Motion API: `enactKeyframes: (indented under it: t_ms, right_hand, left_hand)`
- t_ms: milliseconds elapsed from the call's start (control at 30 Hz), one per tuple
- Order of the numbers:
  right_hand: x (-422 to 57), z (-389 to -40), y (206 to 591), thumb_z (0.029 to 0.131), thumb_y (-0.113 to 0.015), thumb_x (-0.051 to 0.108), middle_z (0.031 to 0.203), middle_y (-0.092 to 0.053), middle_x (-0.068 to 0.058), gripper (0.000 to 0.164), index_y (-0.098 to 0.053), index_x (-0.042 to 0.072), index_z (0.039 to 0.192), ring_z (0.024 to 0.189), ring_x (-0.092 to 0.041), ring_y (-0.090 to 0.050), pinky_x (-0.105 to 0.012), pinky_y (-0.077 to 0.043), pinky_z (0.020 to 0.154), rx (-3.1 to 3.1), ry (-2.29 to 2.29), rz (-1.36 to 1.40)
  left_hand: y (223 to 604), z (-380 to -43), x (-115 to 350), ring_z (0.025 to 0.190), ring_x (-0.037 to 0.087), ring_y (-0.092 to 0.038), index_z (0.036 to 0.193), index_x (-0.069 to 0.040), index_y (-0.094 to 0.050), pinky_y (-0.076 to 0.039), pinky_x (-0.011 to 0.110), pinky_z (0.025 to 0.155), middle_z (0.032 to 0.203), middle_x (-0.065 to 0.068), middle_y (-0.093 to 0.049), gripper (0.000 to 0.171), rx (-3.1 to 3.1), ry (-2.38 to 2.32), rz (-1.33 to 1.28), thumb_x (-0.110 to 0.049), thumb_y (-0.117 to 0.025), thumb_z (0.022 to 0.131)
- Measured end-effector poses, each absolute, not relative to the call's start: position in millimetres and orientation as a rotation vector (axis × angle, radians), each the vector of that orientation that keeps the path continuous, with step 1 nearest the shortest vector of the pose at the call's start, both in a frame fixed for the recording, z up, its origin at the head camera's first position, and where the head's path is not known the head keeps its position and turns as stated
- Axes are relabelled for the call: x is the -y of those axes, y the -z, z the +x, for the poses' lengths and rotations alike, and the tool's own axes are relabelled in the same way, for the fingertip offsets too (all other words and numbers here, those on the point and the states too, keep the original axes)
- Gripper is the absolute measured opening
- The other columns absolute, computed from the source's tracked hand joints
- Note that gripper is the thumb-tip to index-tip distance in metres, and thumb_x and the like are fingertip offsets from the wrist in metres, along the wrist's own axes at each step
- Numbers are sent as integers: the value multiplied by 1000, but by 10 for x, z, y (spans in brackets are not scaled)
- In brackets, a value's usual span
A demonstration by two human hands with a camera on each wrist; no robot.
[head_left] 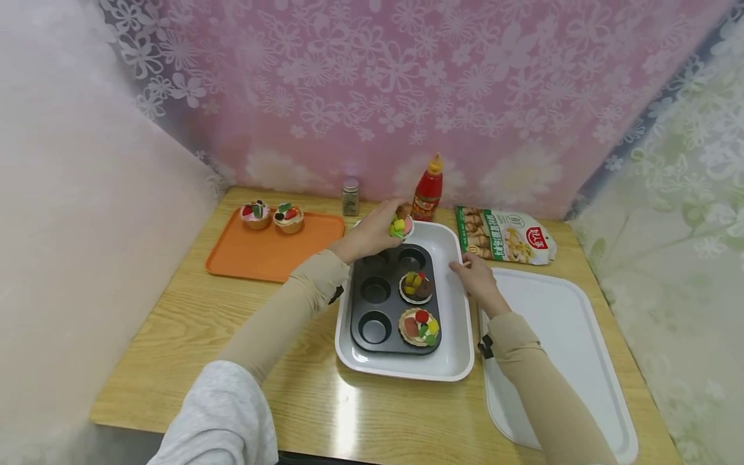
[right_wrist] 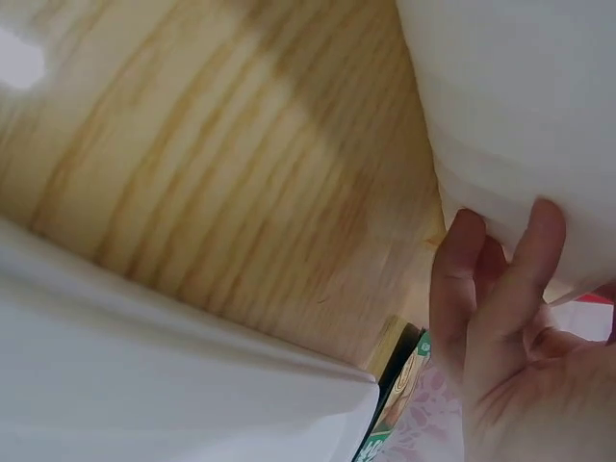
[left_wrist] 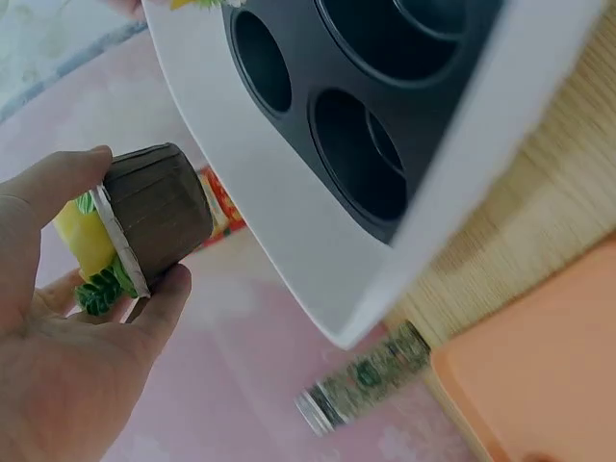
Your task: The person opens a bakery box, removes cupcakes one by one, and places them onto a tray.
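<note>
My left hand [head_left: 367, 234] holds a fruit-topped cupcake [left_wrist: 159, 207] between thumb and fingers, above the far end of the black muffin tin [head_left: 391, 292]. The cupcake has a brown ribbed cup and is tipped sideways in the left wrist view. The tin lies inside a deep white tray [head_left: 460, 349]. Two topped cakes, one chocolate-coloured [head_left: 423, 290] and one pale-crusted [head_left: 411, 328], sit in its right column; other cups are bare. My right hand [head_left: 479, 282] grips the white tray's right rim, its fingertips [right_wrist: 547, 217] against the outer wall.
At the left lies an orange tray [head_left: 273, 252] with two cupcakes [head_left: 256, 215] at its back. Behind stand a spice jar [head_left: 351, 197] and a red sauce bottle [head_left: 427, 194]. A food packet [head_left: 506, 236] lies back right, near a flat white tray [head_left: 558, 336].
</note>
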State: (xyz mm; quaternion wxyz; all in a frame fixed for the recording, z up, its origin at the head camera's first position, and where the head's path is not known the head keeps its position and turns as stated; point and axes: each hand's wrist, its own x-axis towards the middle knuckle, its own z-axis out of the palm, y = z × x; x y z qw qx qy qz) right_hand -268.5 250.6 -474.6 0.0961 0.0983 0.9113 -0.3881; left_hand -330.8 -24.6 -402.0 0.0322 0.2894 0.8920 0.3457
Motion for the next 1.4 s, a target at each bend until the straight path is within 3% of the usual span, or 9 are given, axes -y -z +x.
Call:
enactKeyframes:
  t_ms: [167,567,733,1033,1400]
  right_hand:
    - [-2502,-2684,4725,108,-52,37,118,-60,-18,40,-56,2,126,97,-27,-58,-30,-48,73,-2670,1189,328]
    - [-2494,-2705,4718,109,-52,37,119,-57,-16,38,-56,2,122,101,-27,-54,-31,-46,76,-2638,1212,315]
    - [-2489,-2697,4717,109,-50,40,120,-59,-17,41,-56,2,126,100,-26,-57,-29,-48,75,-2651,1216,302]
    - [-2493,-2689,4758,109,-51,42,114,-60,-16,42,-56,3,125,94,-24,-57,-28,-49,71,-2661,1221,302]
    - [-2510,-2689,4784,109,-50,42,114,-60,-16,42,-56,4,128,95,-25,-58,-28,-49,72,-2662,1223,311]
  left_hand:
    - [4067,-3389,444,130,32,-53,156,-3,-40,-46,44,114,140,18,-56,79,-2826,-1051,811,-9,-82,89]
    - [4190,-3581,1108,136,39,-49,159,2,-35,-41,49,122,148,24,-49,82,-2878,-1146,538,-7,-80,90]
    - [4267,-3644,1321,139,38,-48,155,2,-40,-40,51,122,151,22,-48,75,-2929,-1095,475,-12,-78,91]
    - [4437,-3678,1473,135,43,-49,142,5,-49,-41,53,118,140,25,-55,58,-2972,-1036,338,-10,-76,93]
    - [4628,-3752,1524,137,43,-42,143,-3,-45,-42,55,117,146,21,-52,57,-2980,-929,203,-17,-76,98]
